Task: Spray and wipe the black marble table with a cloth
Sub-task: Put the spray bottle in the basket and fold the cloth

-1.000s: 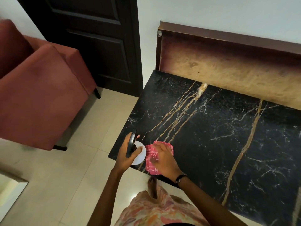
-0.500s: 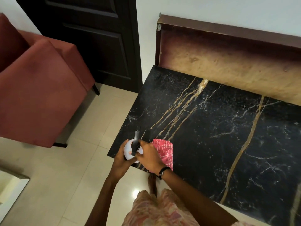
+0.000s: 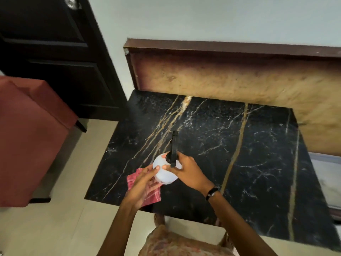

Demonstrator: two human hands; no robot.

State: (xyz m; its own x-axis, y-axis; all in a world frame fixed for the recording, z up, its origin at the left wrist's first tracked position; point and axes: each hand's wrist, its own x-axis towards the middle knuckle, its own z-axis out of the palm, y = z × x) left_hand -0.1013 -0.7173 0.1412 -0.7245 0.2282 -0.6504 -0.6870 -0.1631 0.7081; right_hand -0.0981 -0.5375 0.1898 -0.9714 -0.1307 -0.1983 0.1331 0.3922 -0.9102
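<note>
Spray bottle first: its round white body sits between my two hands, held above the near left part of the black marble table, low in the middle of the frame. My right hand is wrapped around the bottle's right side just under the black spray head, fingers closed on it, thumb lying across the front. The spray head stands up out of the bottle and its nozzle points away from me, toward the upper part of the frame. My left hand comes in from the lower left; its thumb and fingertips press the bottle's left side, and the same hand has the red checked cloth bunched under the palm and fingers. The cloth hangs out on both sides of that hand, over the table's near left corner; I cannot tell whether it touches the marble. A dark wristwatch sits on my right wrist.

Beyond my hands the tabletop spreads to the right and upward, black with gold and white veins. Behind it a brown wooden panel leans along the pale wall. A dark door fills the upper left, and a red armchair stands at the left edge on the light tiled floor.
</note>
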